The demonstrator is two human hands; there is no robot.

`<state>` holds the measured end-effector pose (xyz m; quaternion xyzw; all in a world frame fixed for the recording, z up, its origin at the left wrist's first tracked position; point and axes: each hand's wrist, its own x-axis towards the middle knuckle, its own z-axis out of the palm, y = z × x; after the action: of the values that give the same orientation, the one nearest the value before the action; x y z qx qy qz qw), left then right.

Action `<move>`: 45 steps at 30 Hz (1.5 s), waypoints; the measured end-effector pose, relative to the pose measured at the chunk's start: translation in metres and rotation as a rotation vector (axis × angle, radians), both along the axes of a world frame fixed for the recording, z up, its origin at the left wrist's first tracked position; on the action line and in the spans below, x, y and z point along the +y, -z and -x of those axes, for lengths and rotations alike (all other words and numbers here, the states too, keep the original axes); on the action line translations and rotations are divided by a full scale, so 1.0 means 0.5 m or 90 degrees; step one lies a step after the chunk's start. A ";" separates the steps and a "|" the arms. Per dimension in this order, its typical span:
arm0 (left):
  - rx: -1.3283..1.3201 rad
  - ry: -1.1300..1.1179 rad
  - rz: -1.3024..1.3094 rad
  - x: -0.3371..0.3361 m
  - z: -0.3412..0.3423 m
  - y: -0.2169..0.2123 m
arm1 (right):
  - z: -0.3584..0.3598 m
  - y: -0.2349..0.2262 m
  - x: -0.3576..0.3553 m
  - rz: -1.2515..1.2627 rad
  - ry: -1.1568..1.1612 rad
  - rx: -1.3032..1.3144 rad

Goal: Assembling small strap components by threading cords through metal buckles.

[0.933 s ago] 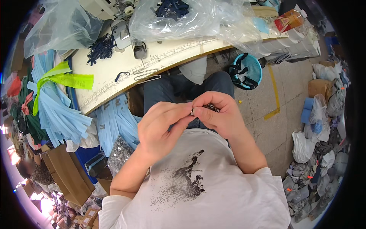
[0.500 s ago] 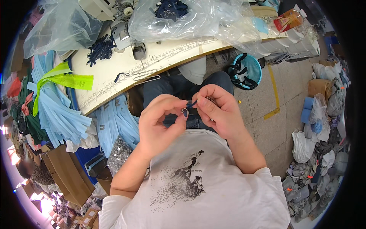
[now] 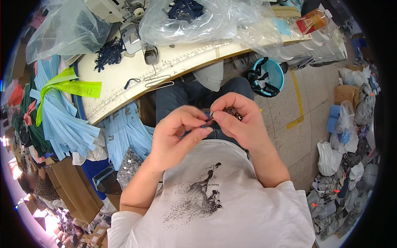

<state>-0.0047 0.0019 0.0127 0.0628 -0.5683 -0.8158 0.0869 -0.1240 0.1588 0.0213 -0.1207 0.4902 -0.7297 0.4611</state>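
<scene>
Above my lap, both hands meet at a small dark navy cord loop [image 3: 209, 119]. My left hand [image 3: 175, 134] pinches its lower end between thumb and fingertips. Thumb and forefinger of my right hand [image 3: 244, 122] close on the upper end. Several small brownish metal pieces [image 3: 233, 112], perhaps clips or rings, are tucked in the right hand's curled fingers. On the white worktable [image 3: 182, 56] lie one similar navy loop [image 3: 132, 83] and a pile of navy loops [image 3: 109, 53]. The exact join between cord and metal is hidden by my fingers.
A sewing machine [image 3: 108, 9] and a clear plastic bag [image 3: 223, 20] occupy the table's far side. Pale blue fabric strips [image 3: 68, 120] hang at the left. A turquoise basket [image 3: 276, 74] stands on the floor beyond my right knee; bagged grey goods [image 3: 343, 198] are heaped far right.
My left fingers have shifted along the navy loop and closed together at its lower end. My right hand has turned slightly, showing more of the metal pieces.
</scene>
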 end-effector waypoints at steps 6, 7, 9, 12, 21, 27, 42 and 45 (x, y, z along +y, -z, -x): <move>-0.130 -0.018 -0.002 0.004 0.008 -0.033 | -0.004 0.010 -0.001 -0.003 -0.024 0.195; -0.128 -0.018 -0.001 0.000 0.008 -0.032 | -0.002 0.011 -0.001 -0.002 -0.024 0.196; -0.148 0.013 0.009 -0.009 0.005 -0.028 | 0.001 0.012 -0.002 0.011 -0.037 0.244; -0.180 0.017 -0.032 -0.011 0.003 -0.029 | 0.000 0.007 -0.003 0.014 -0.041 0.286; -0.242 0.018 -0.047 -0.012 0.002 -0.038 | 0.006 0.016 -0.003 0.034 -0.053 0.318; -0.222 -0.013 -0.017 -0.003 0.002 -0.032 | 0.001 0.013 -0.005 -0.040 -0.070 0.157; -0.202 -0.059 0.064 0.001 -0.001 -0.016 | 0.002 0.003 -0.010 -0.073 -0.024 0.327; -0.124 -0.093 0.198 0.005 0.002 -0.007 | 0.009 0.020 -0.012 -0.044 -0.053 0.445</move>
<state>-0.0057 0.0043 0.0160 0.1682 -0.6873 -0.6996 0.0996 -0.1287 0.1531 0.0111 -0.3671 0.6375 -0.6079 0.2988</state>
